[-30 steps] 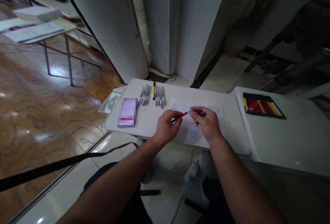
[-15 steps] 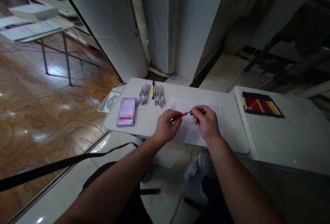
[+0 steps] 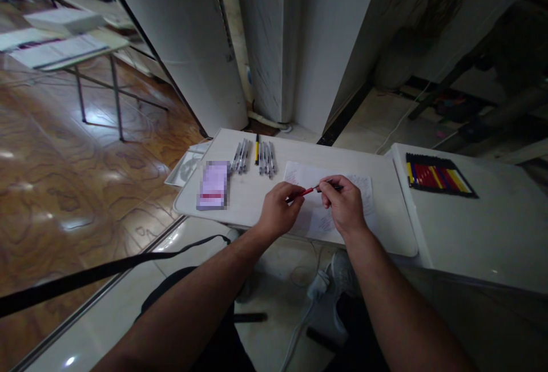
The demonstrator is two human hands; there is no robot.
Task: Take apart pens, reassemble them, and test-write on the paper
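My left hand (image 3: 277, 207) is closed around a red pen (image 3: 307, 191), whose red end points toward my other hand. In my right hand (image 3: 343, 202), thumb and fingers pinch a thin dark pen part (image 3: 337, 187). A slim tip bridges the small gap between the two pieces; whether they are joined, I cannot tell. Both hands are above a white sheet of paper (image 3: 306, 173) with scribbled marks, on a narrow white table (image 3: 385, 212).
Two groups of clear pens, the left (image 3: 241, 156) and the right (image 3: 266, 159), flank a yellow-and-black pen (image 3: 257, 149). A pixelated purple item (image 3: 214, 182) lies at the table's left. Red, yellow and blue pens fill a black tray (image 3: 440, 175) on the right-hand surface. A white cable (image 3: 295, 332) runs below.
The view has shifted slightly, so the table appears a little further right. Both hands keep nearly the same pose on the pen pieces.
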